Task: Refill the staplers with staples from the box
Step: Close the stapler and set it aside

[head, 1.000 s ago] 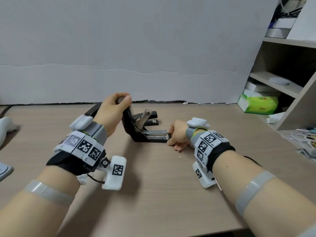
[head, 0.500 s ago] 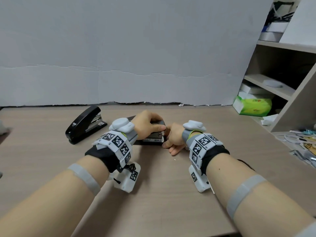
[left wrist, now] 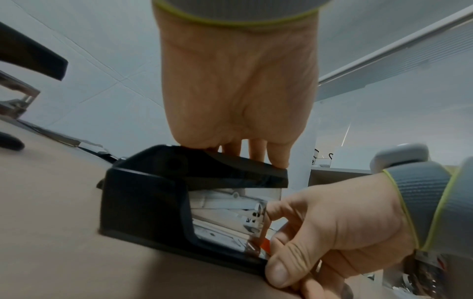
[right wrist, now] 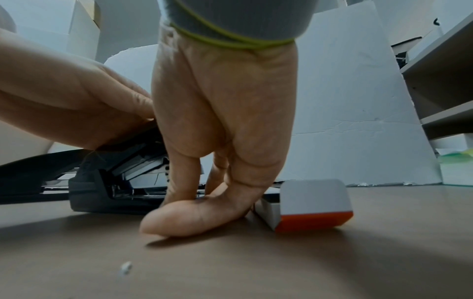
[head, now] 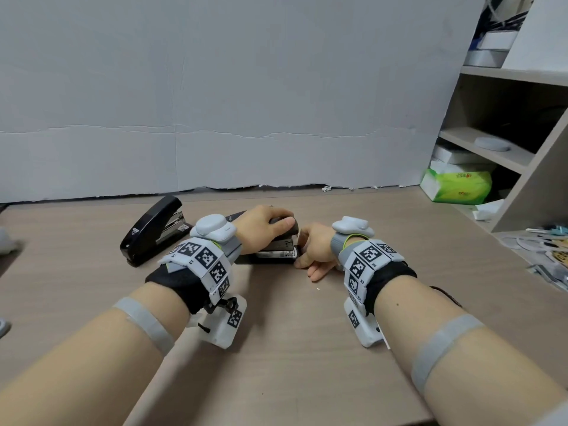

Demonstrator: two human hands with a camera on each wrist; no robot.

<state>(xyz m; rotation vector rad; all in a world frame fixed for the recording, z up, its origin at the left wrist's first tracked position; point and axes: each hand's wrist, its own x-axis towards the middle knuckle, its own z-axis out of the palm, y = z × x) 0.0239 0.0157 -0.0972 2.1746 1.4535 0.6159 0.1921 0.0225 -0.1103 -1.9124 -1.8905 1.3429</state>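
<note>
A black stapler (head: 276, 254) lies in the middle of the wooden table (head: 292, 348). My left hand (head: 264, 229) lies on its top lid, and in the left wrist view the fingers (left wrist: 256, 153) press along the lid of the stapler (left wrist: 143, 202). The lid is lowered, with a gap still showing the metal magazine. My right hand (head: 313, 250) holds the stapler's front end, its index fingertip on the magazine and its thumb (left wrist: 279, 271) at the base. A white staple box (right wrist: 312, 200) with an orange end sits just right of that hand, hidden in the head view.
A second black stapler (head: 156, 229) rests closed at the back left. A shelf unit (head: 507, 155) with a green tissue pack (head: 458, 186) stands at the right, with loose clutter (head: 547, 250) below it. White board backs the table.
The lid stood upright in my left hand a second ago. It has since swung down, and the left hand now lies on top. My right hand stayed at the front end.
</note>
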